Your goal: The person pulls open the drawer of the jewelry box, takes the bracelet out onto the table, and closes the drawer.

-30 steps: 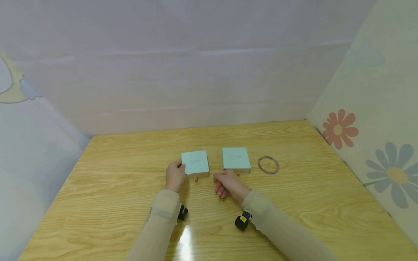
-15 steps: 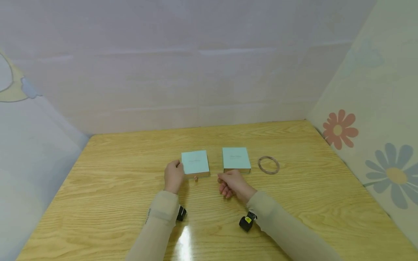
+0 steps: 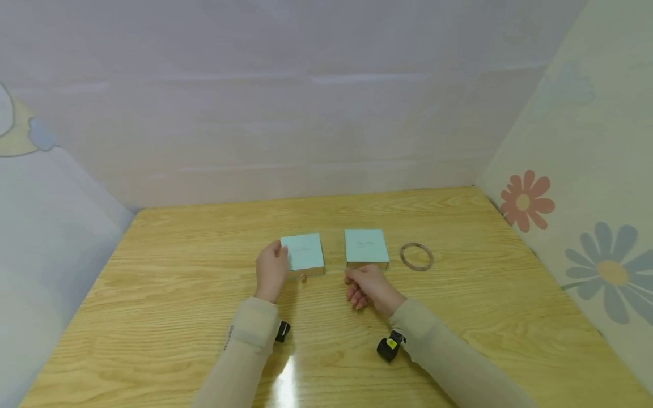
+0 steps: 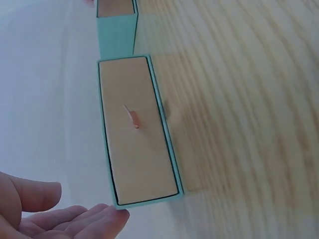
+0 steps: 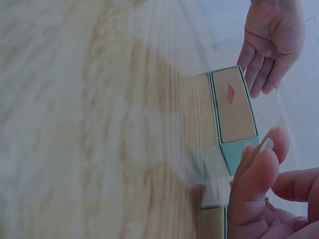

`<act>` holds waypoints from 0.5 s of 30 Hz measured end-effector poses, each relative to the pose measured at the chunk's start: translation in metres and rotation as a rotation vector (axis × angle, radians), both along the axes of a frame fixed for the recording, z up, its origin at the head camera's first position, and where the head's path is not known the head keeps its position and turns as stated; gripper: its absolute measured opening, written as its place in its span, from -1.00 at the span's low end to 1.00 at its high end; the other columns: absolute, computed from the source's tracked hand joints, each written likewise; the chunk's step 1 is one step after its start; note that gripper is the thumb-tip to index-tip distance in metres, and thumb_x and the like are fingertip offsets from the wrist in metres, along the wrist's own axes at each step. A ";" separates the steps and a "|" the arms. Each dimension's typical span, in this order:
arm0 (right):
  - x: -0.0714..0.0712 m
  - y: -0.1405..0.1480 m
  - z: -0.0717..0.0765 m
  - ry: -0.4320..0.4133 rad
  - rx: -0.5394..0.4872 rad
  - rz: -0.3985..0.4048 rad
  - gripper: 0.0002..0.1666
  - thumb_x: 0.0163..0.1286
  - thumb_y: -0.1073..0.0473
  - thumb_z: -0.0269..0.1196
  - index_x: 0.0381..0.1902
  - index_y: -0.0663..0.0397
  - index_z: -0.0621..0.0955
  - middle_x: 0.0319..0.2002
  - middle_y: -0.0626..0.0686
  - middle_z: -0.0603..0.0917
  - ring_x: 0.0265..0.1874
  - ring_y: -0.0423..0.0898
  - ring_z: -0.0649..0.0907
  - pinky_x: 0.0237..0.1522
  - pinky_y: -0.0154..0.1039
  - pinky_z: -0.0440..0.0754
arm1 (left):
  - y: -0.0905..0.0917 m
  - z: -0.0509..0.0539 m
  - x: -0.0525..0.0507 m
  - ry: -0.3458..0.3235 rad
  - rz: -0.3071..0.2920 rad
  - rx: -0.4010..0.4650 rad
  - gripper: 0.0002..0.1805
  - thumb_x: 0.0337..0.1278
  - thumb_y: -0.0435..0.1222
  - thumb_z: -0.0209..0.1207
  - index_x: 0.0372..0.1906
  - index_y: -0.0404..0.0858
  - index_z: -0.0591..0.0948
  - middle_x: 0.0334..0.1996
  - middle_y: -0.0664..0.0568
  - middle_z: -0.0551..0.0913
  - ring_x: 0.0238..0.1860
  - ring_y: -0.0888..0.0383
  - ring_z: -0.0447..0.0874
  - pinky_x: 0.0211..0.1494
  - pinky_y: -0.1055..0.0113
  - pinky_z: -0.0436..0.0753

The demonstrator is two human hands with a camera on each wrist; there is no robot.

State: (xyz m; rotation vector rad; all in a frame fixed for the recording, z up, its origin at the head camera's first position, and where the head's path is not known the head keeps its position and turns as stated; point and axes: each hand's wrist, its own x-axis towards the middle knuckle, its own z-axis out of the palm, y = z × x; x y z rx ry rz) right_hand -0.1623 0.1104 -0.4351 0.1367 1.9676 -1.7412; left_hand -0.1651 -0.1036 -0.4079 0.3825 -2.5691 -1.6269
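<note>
Two flat light-turquoise boxes lie on the wooden table, the left box [image 3: 302, 251] and the right box [image 3: 365, 245]. A small pinkish tab [image 4: 133, 118] sticks out of the left box's tan front. Beside that box's left end is my left hand [image 3: 271, 271]; its extended fingers [image 4: 107, 220] are at the box corner, and its thumb is spread away from them. In front of the right box, my right hand [image 3: 371, 285] hovers with loosely bent fingers [image 5: 254, 174]. Nothing shows between those fingers. The hand hides the middle of that box's front, where no tab is visible.
A brownish ring [image 3: 416, 256] lies flat to the right of the right box. The wooden table [image 3: 204, 238] meets a pale backdrop [image 3: 255, 130] at the back, and a flower-printed sheet [image 3: 571, 187] at the right. Both wrists carry small black devices [image 3: 389, 347].
My right hand has moved rightward from the gap between the boxes and now covers the right box's front middle. The left hand stays by the left box. The head view has shifted slightly.
</note>
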 end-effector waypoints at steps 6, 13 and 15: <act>0.000 0.004 -0.001 0.001 -0.002 -0.021 -0.64 0.54 0.17 -0.01 -0.29 0.41 0.51 -0.72 0.03 0.54 -0.81 -0.21 0.48 -0.74 -0.35 0.50 | 0.003 0.005 0.001 0.018 -0.002 0.026 -0.53 0.48 -0.37 -0.06 0.31 -0.60 0.30 0.28 -0.44 0.34 0.30 -0.29 0.33 0.26 -0.04 0.41; 0.000 0.009 -0.005 -0.007 0.004 -0.037 -0.66 0.53 0.15 0.00 -0.29 0.37 0.51 -0.71 0.02 0.54 -0.81 -0.21 0.49 -0.74 -0.35 0.50 | 0.005 0.007 0.003 0.024 0.002 0.052 -0.54 0.48 -0.37 -0.06 0.32 -0.59 0.30 0.29 -0.44 0.34 0.30 -0.28 0.33 0.26 -0.04 0.40; -0.001 0.010 -0.005 -0.012 0.004 -0.043 -0.66 0.53 0.15 0.00 -0.29 0.37 0.51 -0.71 0.02 0.54 -0.81 -0.22 0.49 -0.74 -0.35 0.50 | 0.006 0.008 0.003 0.035 0.000 0.064 -0.54 0.47 -0.37 -0.05 0.31 -0.59 0.31 0.28 -0.43 0.35 0.29 -0.28 0.35 0.25 -0.03 0.42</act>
